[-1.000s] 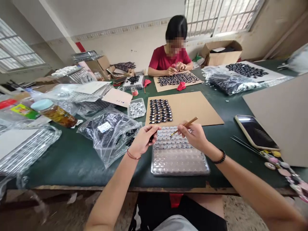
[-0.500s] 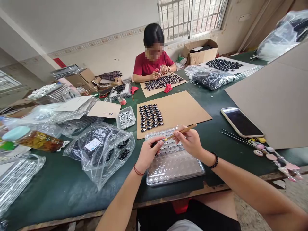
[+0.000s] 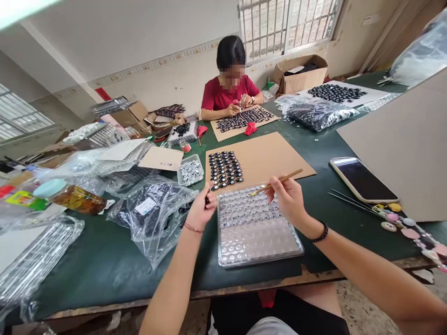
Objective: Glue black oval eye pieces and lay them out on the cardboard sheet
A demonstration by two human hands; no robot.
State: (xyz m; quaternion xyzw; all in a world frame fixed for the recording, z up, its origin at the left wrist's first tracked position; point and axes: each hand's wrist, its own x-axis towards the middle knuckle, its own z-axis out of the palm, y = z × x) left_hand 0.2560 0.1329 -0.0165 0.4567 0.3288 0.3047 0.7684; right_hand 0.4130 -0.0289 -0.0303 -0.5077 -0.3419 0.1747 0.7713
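My left hand (image 3: 200,211) is closed just left of the clear plastic tray, with a small glossy black piece (image 3: 207,200) partly showing in its fingers. Between the thumb and fingers of my right hand (image 3: 289,197) is a thin wooden stick (image 3: 292,174), tilted, its pale yellowish tip over the tray's far part. The clear plastic tray (image 3: 261,239) has rows of round cups; those in the far half hold small shiny round pieces. Behind it, a cardboard sheet (image 3: 268,156) carries rows of black pieces with white-silvery centres (image 3: 225,170).
A plastic bag of black pieces (image 3: 150,218) lies left, near a small tub of silvery pieces (image 3: 191,171). At right are a phone (image 3: 363,179), tweezers (image 3: 352,200) and a large cardboard panel (image 3: 401,144). Across the table a co-worker (image 3: 230,93) handles black pieces on another sheet.
My hands have moved apart: the left went leftward off the tray with the black piece, the right slightly right with the stick. The view has turned a little left.
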